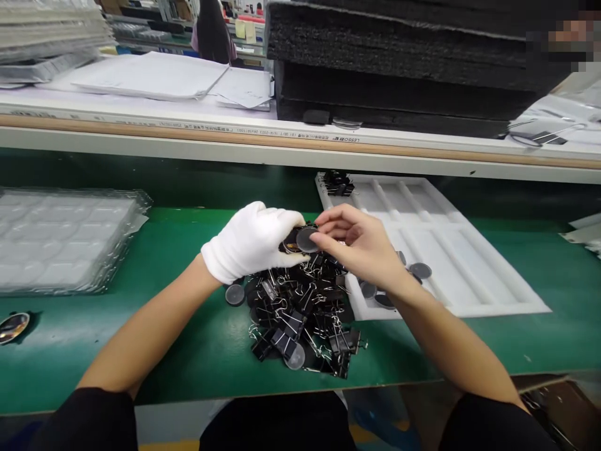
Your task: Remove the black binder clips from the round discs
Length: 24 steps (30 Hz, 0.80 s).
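Observation:
My left hand [258, 241], in a white glove, grips a round dark piece [292, 241] with a shiny rim between thumb and fingers. My bare right hand [359, 241] pinches a grey translucent disc [307, 239] at its right edge, close against that piece. Below both hands lies a heap of black binder clips [291, 326] with silver wire handles. One round disc [235, 294] sits at the heap's left edge and another [295, 356] at its front.
A white compartment tray [469, 263] with discs and clips lies at the right. Clear plastic trays [61, 238] are stacked left, near an oval shiny piece [14, 327]. A shelf edge [188, 138] crosses behind, carrying black foam blocks [399, 69] and papers [150, 75].

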{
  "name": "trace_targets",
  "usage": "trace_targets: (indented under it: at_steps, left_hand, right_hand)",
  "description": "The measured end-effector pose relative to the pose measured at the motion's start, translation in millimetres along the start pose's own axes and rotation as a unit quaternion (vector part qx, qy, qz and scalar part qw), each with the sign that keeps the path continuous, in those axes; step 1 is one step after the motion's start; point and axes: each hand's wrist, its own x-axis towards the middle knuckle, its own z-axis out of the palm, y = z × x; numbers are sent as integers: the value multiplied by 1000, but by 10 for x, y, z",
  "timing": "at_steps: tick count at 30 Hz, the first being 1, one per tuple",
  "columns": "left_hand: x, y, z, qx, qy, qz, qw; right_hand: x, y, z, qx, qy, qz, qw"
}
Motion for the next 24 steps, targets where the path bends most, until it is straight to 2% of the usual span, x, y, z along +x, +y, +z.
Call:
trace_targets:
  at_steps: [4,9,11,13,15,17,20,22,24]
  left_hand:
    - [18,24,34,17,-3,-2,1000]
    - [10,8,47,-32,-27,-46,998]
    - [-7,-22,-2,-64,-71,-87,992]
    - [-22,-57,-47,-80,-142,-115,980]
    - [-29,-71,-39,-67,-213,-90,971]
    - [-30,-45,43,-41,-253,-28,966]
    - [-24,42,242,-9,-275,26,961]
    - [-19,77,341,-5,-285,24,958]
    - [-15,59,364,-17,-279,15,960]
  right_hand:
    - [81,111,186,-39,-12,-7,999]
    - [124,148,164,66,-65,67,993]
    - [138,155,87,82,-50,86,992]
    - [158,167,-28,83,1,86,993]
    - [180,179,-158,100,53,88,990]
    - [199,186,-264,118,76,91,986]
    - [209,177,-327,118,58,94,987]
    - [206,156,-321,120,40,91,988]
    - [201,126,-315,124,21,86,988]
